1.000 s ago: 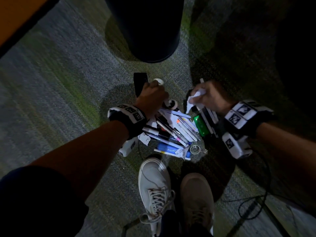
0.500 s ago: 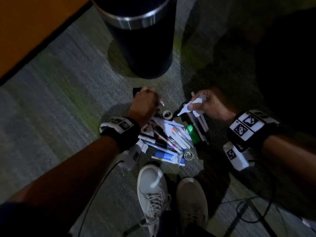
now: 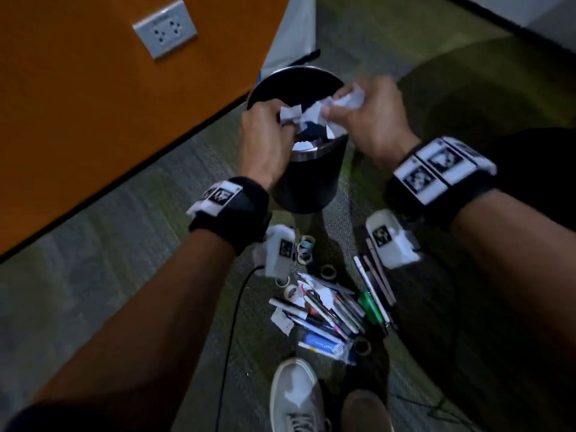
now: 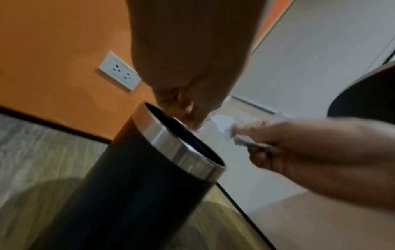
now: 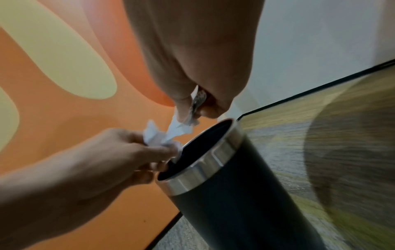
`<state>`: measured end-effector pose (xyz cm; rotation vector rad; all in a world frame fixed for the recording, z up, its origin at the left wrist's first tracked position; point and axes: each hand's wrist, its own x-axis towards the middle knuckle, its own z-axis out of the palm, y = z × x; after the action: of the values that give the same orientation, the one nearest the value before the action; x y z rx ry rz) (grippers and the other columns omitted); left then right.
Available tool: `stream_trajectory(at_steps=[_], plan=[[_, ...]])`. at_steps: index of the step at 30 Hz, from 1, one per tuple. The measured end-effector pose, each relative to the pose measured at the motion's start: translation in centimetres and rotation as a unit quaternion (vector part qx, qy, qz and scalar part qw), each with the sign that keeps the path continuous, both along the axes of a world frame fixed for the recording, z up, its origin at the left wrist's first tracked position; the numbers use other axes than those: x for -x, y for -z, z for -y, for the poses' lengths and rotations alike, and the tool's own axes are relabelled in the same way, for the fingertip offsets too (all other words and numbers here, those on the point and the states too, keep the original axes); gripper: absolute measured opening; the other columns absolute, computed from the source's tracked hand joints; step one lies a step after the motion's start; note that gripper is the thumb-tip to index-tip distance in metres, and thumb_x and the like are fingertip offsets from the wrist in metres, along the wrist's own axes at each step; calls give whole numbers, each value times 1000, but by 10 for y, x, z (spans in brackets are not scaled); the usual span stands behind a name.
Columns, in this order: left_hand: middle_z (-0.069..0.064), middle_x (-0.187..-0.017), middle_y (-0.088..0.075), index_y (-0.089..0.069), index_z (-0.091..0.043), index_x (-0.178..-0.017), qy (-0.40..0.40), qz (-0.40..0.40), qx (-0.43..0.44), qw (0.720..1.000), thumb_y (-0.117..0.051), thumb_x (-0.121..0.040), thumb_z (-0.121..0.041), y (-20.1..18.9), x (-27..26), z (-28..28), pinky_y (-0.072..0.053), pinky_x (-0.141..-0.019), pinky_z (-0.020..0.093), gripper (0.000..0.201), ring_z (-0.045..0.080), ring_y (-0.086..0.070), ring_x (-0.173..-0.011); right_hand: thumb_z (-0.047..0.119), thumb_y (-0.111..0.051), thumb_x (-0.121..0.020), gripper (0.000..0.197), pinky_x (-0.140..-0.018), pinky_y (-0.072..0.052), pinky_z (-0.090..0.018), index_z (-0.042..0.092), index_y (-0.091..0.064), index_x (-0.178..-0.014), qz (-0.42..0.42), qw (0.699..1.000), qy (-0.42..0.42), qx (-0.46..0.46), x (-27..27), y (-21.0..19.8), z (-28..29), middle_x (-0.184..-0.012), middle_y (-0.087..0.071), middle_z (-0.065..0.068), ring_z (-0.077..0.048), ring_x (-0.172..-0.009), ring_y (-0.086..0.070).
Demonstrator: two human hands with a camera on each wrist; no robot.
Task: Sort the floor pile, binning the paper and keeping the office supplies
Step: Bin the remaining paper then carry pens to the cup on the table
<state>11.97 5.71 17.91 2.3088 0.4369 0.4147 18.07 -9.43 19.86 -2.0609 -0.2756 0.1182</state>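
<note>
Both hands are over the mouth of the black bin point(image 3: 307, 179) with its steel rim point(image 4: 171, 145) point(image 5: 205, 167). My left hand point(image 3: 265, 135) pinches a crumpled white paper scrap point(image 3: 290, 115) point(image 5: 158, 137). In my right hand point(image 3: 371, 120) is another wad of crumpled paper point(image 3: 347, 99) point(image 5: 181, 125), gripped between fingers and thumb. More white paper point(image 3: 302, 145) lies inside the bin. On the carpet below lies the pile of pens and markers point(image 3: 330, 310), with tape rolls point(image 3: 307, 247), a green marker point(image 3: 371, 307) and paper scraps point(image 3: 282, 319) among them.
An orange wall point(image 3: 93, 88) with a white socket plate point(image 3: 165, 32) stands to the left of the bin. My two shoes point(image 3: 296, 397) are just below the pile. A black cable point(image 3: 230, 322) runs across the grey-green carpet.
Both hands lifted from the floor pile with paper scraps and rose to the bin's mouth. The view tilted up toward the wall.
</note>
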Motion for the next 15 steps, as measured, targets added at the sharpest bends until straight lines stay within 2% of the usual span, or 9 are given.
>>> stream_trajectory(at_steps=[2, 3, 4, 6, 8, 10, 11, 13, 15], plan=[[-3, -97, -67, -67, -16, -112, -16, -43, -12, 999, -74, -82, -22, -2, -8, -2, -38, -74, 18, 32, 11, -55, -92, 29, -79, -78, 23, -71, -54, -29, 13, -68, -90, 12, 999, 7, 48, -13, 0, -16, -85, -67, 1, -10, -78, -63], [0, -106, -67, -63, -15, -122, -19, -50, -12, 998, -74, -83, -22, -5, -9, -3, -37, -78, 18, 41, 11, -50, -96, 32, -80, -76, 31, -73, -54, -33, 9, -68, -93, 11, 997, 11, 74, -18, 2, -21, -85, -65, 0, -11, -79, -61], [1, -112, -67, -59, -16, -128, -21, -44, -7, 999, -73, -84, -22, -7, -9, -5, -39, -82, 19, 47, 10, -49, -99, 36, -81, -73, 40, -75, -53, -36, 7, -67, -98, 6, 995, 14, 94, -20, 4, -22, -87, -64, 0, -12, -81, -61], [0, -108, -65, -56, -18, -132, -26, -19, -5, 999, -69, -85, -20, -9, -1, -10, -44, -85, 22, 48, 9, -53, -95, 43, -81, -70, 53, -76, -54, -34, 13, -64, -110, 6, 994, 27, 109, -21, 9, -16, -98, -66, -1, -14, -89, -63], [-4, -98, -64, -58, -19, -126, -20, 4, -13, 1000, -65, -86, -18, -4, 16, -14, -52, -86, 29, 41, 9, -59, -88, 43, -78, -74, 49, -70, -52, -23, 19, -61, -114, 24, 993, 37, 113, -16, 13, -1, -102, -67, -1, -14, -90, -64], [-4, -92, -66, -64, -19, -114, 6, 18, -15, 1000, -61, -88, -19, 4, 36, -10, -54, -81, 29, 27, 9, -60, -82, 37, -73, -82, 37, -63, -46, -14, 20, -62, -113, 37, 993, 43, 103, -3, 17, 21, -99, -67, 2, -11, -87, -65], [-3, -91, -66, -66, -18, -109, 20, 17, -14, 1000, -59, -89, -19, 12, 46, -7, -54, -77, 25, 21, 8, -61, -81, 34, -71, -84, 31, -64, -47, -15, 19, -64, -110, 35, 994, 36, 95, 6, 22, 31, -97, -68, 2, -11, -84, -66], [-4, -89, -66, -69, -17, -100, 50, 10, 2, 999, -58, -91, -18, 31, 64, 2, -49, -70, 19, 14, 7, -60, -79, 29, -68, -86, 17, -67, -53, -24, 19, -67, -99, 1, 996, -6, 84, 26, 39, 51, -88, -70, 2, -10, -76, -66], [-7, -85, -65, -69, -19, -94, 90, -29, 9, 995, -58, -90, -18, 61, 80, 12, -47, -68, 19, 12, 7, -59, -75, 23, -67, -87, 6, -65, -52, -28, 18, -70, -89, -56, 991, -70, 97, 49, 66, 67, -75, -68, 6, -5, -65, -62]])
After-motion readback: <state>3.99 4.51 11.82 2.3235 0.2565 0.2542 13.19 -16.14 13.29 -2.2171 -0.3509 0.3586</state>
